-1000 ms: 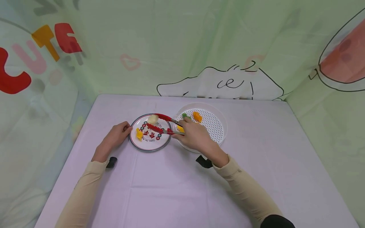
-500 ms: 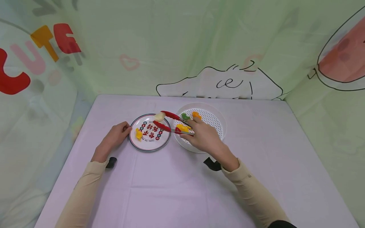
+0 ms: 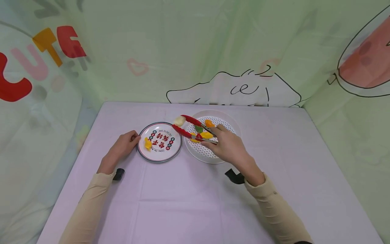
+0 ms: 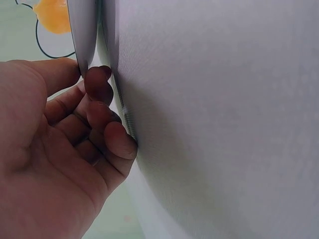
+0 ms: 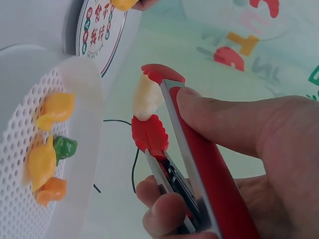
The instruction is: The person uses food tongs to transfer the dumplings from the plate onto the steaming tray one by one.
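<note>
My left hand (image 3: 123,145) pinches the left rim of a round white plate (image 3: 163,158) with printed characters. In the left wrist view the thumb lies on one face of the plate (image 4: 85,35), with curled fingers at the other. A yellow pepper-shaped piece (image 3: 148,143) lies on the plate's left side. My right hand (image 3: 228,144) grips red-tipped metal tongs (image 5: 212,184). Between the tong tips is a whitish, rounded piece (image 5: 146,97), held in the air between the plate and a white perforated strainer basket (image 3: 225,123). Its kind cannot be told.
In the basket lie small pepper-shaped pieces: yellow ones (image 5: 42,163), a green one (image 5: 65,148) and an orange one (image 5: 52,191). A pale lilac cloth (image 3: 179,203) covers the table. Printed green curtains (image 3: 189,51) hang behind and at the sides.
My right hand has moved right with the tongs, carrying the whitish piece from over the plate toward the basket's left edge. My left hand stays at the plate rim.
</note>
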The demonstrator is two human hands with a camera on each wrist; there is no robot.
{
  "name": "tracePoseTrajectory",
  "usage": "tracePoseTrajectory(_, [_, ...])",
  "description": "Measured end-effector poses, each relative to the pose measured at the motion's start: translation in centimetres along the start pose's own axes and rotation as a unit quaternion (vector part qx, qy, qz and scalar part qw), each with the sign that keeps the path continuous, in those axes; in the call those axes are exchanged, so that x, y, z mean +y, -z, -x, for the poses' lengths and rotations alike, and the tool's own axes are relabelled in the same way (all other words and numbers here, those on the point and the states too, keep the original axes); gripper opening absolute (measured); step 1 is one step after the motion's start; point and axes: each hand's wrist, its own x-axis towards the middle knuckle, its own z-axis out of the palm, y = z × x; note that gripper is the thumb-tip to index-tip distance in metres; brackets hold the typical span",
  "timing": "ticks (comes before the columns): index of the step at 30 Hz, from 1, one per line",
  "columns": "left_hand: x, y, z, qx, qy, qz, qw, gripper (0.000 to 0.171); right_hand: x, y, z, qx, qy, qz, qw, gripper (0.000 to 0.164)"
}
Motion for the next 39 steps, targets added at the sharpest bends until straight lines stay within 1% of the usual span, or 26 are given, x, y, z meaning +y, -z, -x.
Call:
tracePoseTrajectory(12, [0.2, 0.1, 0.1, 0.001, 0.005, -0.003, 1.0, 0.029, 2.4, 0.8, 1.0, 0.012, -0.013, 0.003, 1.0, 0.07])
tracePoseTrajectory(19, [0.0, 0.0, 0.0, 0.001, -0.003, -0.004, 1.0, 0.028, 3.7, 1.4, 1.7, 0.026, -0.026, -0.003, 0.999, 0.069])
tracePoseTrajectory(27, [0.0, 0.1, -0.1, 0.0, -0.004, -0.007, 1.0, 0.029, 5.1, 1.9, 2.5, 0.016, -0.056, -0.009, 0.998, 0.068])
tracePoseTrajectory(31, [0.0, 0.1, 0.0, 0.0, -0.006, -0.008, 0.9999, 0.029, 6.2, 2.1, 3.0, 0.006, -0.069, -0.005, 0.998, 0.069])
tracePoseTrajectory(39, [-0.1, 0.0, -0.2, 0.0, -0.006, -0.009, 0.9999, 0.029, 8.5, 3.1, 3.9, -0.004, -0.078, 0.012, 0.997, 0.061])
